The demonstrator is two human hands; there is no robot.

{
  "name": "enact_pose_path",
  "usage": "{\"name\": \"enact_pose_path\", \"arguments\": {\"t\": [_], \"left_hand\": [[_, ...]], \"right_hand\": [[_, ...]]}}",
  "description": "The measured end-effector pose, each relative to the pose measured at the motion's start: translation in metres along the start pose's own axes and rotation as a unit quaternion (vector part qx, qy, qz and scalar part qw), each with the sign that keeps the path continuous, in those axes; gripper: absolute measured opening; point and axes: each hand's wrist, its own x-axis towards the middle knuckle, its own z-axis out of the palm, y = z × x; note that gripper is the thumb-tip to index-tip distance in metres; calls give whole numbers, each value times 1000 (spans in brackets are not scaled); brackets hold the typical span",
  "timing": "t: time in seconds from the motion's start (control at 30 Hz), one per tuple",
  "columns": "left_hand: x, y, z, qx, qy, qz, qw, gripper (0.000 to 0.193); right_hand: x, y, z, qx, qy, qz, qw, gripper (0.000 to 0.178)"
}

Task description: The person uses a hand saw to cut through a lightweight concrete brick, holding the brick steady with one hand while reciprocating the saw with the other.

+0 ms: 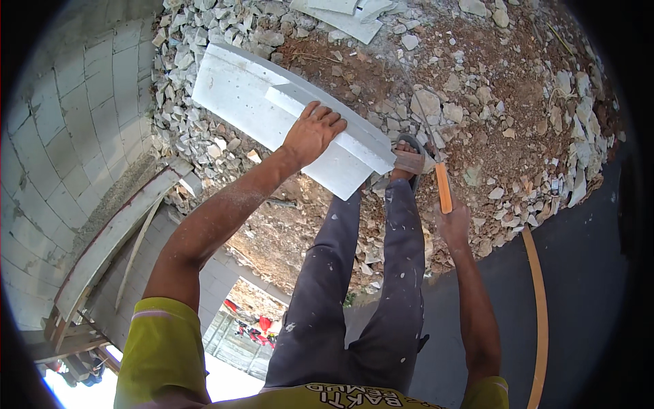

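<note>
A large pale grey lightweight concrete block (235, 85) lies slantwise on the rubble in front of me. A narrower piece of the same block (357, 146) rests along it. My left hand (315, 133) is closed over that narrow piece, its fingers bent across the upper edge. Lower on the right, my right hand (453, 219) is wrapped round the orange handle (443, 187) of a tool with a long thin blade (421, 112). The blade points away from me, right of the blocks and apart from them. It shows nearly edge-on, so teeth cannot be made out.
My sandalled foot (409, 162) stands between the block's right end and the tool. Broken stone and rubble (477, 123) cover the ground. More pale slabs (344, 19) lie at the far side. A block wall (75, 116) rises on the left, and a dark surface (579, 273) lies at right.
</note>
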Motion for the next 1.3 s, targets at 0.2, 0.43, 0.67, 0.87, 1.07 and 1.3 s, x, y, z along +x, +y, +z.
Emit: {"name": "enact_pose_path", "arguments": {"t": [0.2,0.43,0.67,0.87,1.07,1.3], "left_hand": [[0,-3,5,-17,48,24,998,34],[-3,-5,6,-17,36,24,999,33],[-2,-3,4,-23,36,25,999,32],[-2,-6,3,-28,42,26,998,31],[1,-5,1,-24,42,31,998,31],[2,-6,-1,-19,32,34,999,31]], "right_hand": [[-21,16,2,-11,35,41,998,21],[-45,27,10,27,60,67,996,18],[-55,33,19,54,56,119,990,18],[-51,17,16,49,35,143,988,18],[-48,29,20,74,44,143,986,17],[-44,13,22,83,64,110,988,14]]}}
